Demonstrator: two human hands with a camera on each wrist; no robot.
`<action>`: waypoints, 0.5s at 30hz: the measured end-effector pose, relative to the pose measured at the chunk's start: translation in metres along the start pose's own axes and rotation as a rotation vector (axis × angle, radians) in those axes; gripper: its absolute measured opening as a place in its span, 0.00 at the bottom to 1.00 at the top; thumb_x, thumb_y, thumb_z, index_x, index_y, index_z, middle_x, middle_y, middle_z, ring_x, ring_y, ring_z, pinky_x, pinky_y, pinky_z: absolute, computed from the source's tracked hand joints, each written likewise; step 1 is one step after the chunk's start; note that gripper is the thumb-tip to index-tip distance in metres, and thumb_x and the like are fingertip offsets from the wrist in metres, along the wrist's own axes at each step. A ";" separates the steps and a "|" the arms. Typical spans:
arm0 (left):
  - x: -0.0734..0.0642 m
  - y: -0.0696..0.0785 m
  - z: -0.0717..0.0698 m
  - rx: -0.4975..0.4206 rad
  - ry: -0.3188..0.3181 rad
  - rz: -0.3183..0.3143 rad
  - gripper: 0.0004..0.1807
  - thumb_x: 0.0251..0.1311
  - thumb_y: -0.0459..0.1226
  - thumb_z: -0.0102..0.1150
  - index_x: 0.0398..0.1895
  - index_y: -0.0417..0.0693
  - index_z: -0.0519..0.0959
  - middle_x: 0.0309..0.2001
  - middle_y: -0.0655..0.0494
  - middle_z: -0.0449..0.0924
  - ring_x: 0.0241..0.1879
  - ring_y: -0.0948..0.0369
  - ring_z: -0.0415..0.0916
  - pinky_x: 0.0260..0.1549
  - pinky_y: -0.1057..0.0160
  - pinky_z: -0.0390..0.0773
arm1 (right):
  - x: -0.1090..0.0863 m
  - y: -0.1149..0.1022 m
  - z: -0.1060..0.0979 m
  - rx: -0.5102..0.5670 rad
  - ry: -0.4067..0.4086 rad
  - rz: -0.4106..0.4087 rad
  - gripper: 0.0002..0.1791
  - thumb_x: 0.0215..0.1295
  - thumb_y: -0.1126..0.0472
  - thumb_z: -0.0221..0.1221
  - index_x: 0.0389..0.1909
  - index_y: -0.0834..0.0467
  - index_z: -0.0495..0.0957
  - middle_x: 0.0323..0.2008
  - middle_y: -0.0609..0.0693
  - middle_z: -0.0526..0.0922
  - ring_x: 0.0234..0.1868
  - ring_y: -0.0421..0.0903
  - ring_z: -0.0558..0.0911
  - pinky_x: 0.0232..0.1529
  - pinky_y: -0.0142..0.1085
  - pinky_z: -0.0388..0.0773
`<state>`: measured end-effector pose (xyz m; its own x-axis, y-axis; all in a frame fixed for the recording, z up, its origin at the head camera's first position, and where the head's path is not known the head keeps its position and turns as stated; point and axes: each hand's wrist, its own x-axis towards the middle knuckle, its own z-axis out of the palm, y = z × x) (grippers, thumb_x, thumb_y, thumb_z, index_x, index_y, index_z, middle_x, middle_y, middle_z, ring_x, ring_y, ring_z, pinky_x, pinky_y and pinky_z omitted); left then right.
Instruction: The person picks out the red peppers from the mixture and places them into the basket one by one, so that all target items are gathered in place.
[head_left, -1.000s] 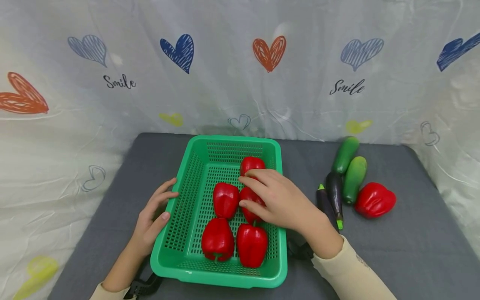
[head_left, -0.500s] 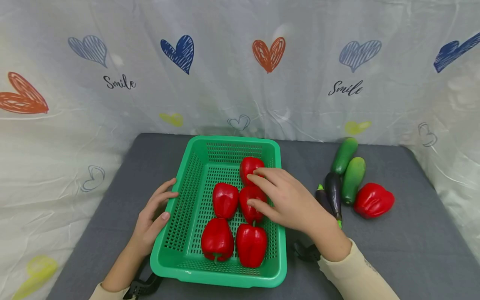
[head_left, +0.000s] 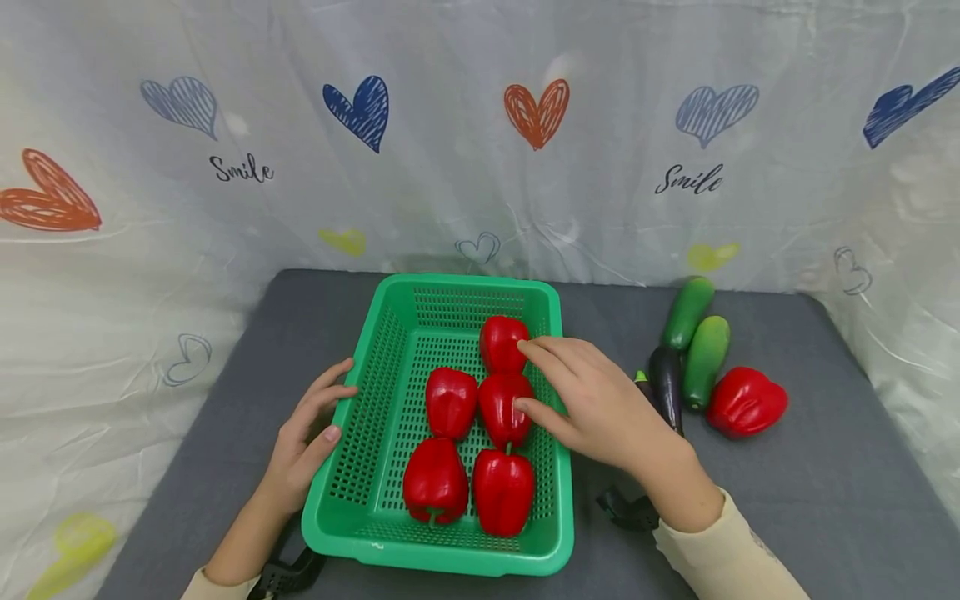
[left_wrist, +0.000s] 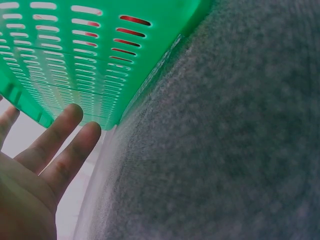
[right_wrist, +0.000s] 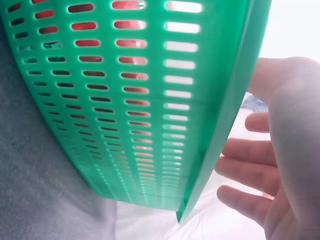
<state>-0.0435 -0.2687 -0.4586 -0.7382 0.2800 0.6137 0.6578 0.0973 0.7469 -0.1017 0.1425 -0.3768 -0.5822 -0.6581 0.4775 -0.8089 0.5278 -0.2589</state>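
A green plastic basket (head_left: 437, 563) holds several red bell peppers, among them one at the front right (head_left: 504, 493). My left hand (head_left: 302, 446) touches the basket's left rim with loosely spread fingers; in the left wrist view its fingers (left_wrist: 70, 162) lie near the slotted wall. Over the right rim reaches my right hand (head_left: 603, 410), fingers relaxed and holding nothing. Its fingertips are close to the back bell pepper (head_left: 502, 344) and the middle right one (head_left: 505, 408); whether they touch cannot be made out. The right wrist view has the fingers (right_wrist: 247, 170) beyond the basket's rim.
Right of the basket, on the grey cloth (head_left: 817, 508), lie two green cucumber-like vegetables (head_left: 707, 362), a dark eggplant (head_left: 666, 383), a second one mostly behind the right hand, and a red bell pepper (head_left: 747, 402). A white curtain with hearts (head_left: 480, 167) hangs behind.
My right hand has drawn back to the right, away from the two right-hand bell peppers, uncovering more of them. The left hand stays at the rim.
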 end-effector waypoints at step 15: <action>0.001 0.001 0.001 0.003 0.004 -0.002 0.22 0.76 0.23 0.47 0.69 0.20 0.71 0.80 0.24 0.58 0.83 0.42 0.56 0.76 0.58 0.60 | -0.020 0.010 -0.006 -0.023 0.008 0.071 0.41 0.68 0.47 0.74 0.75 0.65 0.75 0.68 0.60 0.81 0.67 0.60 0.81 0.66 0.58 0.78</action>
<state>-0.0432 -0.2671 -0.4572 -0.7401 0.2760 0.6133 0.6568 0.1011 0.7472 -0.0977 0.1644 -0.3841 -0.6372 -0.6142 0.4655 -0.7635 0.5853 -0.2730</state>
